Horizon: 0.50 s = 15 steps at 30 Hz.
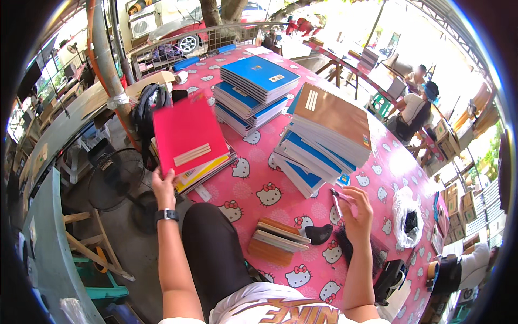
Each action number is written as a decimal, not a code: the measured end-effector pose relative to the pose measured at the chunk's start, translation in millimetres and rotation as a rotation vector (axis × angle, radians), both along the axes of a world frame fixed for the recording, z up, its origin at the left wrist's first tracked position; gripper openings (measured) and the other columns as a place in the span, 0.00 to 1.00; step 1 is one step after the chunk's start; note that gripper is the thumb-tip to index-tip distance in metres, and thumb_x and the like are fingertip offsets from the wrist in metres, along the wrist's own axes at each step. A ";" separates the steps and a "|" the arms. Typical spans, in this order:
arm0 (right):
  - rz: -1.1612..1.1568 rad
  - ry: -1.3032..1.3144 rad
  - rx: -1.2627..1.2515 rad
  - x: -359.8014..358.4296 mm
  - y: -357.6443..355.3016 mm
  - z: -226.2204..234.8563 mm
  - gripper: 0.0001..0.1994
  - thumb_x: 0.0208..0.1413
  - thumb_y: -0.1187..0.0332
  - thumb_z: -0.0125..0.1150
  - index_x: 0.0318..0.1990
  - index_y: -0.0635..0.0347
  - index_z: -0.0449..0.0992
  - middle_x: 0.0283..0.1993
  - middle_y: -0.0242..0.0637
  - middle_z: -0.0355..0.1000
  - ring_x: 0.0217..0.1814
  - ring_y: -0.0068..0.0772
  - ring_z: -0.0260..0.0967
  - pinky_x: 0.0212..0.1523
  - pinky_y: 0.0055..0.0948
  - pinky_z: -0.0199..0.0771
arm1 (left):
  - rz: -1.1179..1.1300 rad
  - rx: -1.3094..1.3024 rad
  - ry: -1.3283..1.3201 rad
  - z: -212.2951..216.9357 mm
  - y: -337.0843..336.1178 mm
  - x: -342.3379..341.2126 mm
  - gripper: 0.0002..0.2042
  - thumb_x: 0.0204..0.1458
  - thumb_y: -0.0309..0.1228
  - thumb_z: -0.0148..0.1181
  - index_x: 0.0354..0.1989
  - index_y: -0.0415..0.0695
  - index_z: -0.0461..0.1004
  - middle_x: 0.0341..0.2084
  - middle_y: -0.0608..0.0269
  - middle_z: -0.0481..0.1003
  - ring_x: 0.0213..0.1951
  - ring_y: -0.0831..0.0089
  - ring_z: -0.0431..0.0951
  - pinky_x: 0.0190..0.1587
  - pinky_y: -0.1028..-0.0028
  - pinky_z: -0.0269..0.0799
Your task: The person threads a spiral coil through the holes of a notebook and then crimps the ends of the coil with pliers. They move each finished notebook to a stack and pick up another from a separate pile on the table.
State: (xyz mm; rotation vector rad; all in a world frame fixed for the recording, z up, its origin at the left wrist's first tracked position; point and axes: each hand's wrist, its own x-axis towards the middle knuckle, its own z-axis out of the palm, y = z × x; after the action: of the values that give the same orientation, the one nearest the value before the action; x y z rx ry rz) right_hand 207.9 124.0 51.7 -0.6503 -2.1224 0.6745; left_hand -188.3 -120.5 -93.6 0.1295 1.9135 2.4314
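Observation:
My left hand (162, 186) grips a red notebook (186, 135) by its lower corner, lifted and blurred above a low pile of notebooks (208, 170) at the table's left edge. My right hand (356, 213) holds a pen (338, 204) in closed fingers, just below a tall leaning stack of notebooks (321, 140) with a brown cover on top. A second stack with a blue cover (256, 89) stands farther back. A small bundle of brown and white pads (275, 240) lies near my knee.
The round table has a pink cartoon-cat cloth (259, 189). A black tape dispenser (391, 278), a clear plastic bag (407, 216) and a black mouse-like object (318, 233) lie at right. A floor fan (116, 178) stands left. People sit at far tables (415, 110).

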 end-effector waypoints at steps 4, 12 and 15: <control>0.018 -0.046 0.095 -19.7 21.0 -10.9 0.08 0.46 0.76 0.59 0.35 0.61 0.74 0.40 0.41 0.73 0.43 0.42 0.68 0.46 0.34 0.67 | 0.145 -0.571 0.084 -50.6 8.7 -10.7 0.18 0.42 0.31 0.67 0.40 0.35 0.71 0.28 0.52 0.75 0.26 0.67 0.77 0.25 0.70 0.72; -0.070 -0.106 0.522 -110.2 119.0 16.1 0.10 0.43 0.71 0.64 0.35 0.59 0.75 0.37 0.38 0.72 0.44 0.44 0.67 0.46 0.37 0.68 | 0.231 -0.954 0.410 -11.5 3.0 24.5 0.31 0.44 0.44 0.65 0.51 0.36 0.65 0.48 0.47 0.63 0.52 0.50 0.64 0.54 0.60 0.62; -0.018 -0.202 0.548 -132.4 143.8 27.4 0.12 0.39 0.68 0.68 0.35 0.57 0.76 0.38 0.36 0.72 0.46 0.42 0.67 0.47 0.36 0.68 | 0.070 -0.784 0.578 15.2 8.6 53.2 0.26 0.45 0.39 0.65 0.49 0.37 0.66 0.47 0.49 0.64 0.52 0.53 0.64 0.55 0.61 0.61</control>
State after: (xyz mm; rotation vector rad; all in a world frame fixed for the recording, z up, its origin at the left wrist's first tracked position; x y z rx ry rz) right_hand 75.5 267.8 79.1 -0.4415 -2.3408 -0.0010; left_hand -135.0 -111.9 -78.5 0.7927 2.9830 1.5813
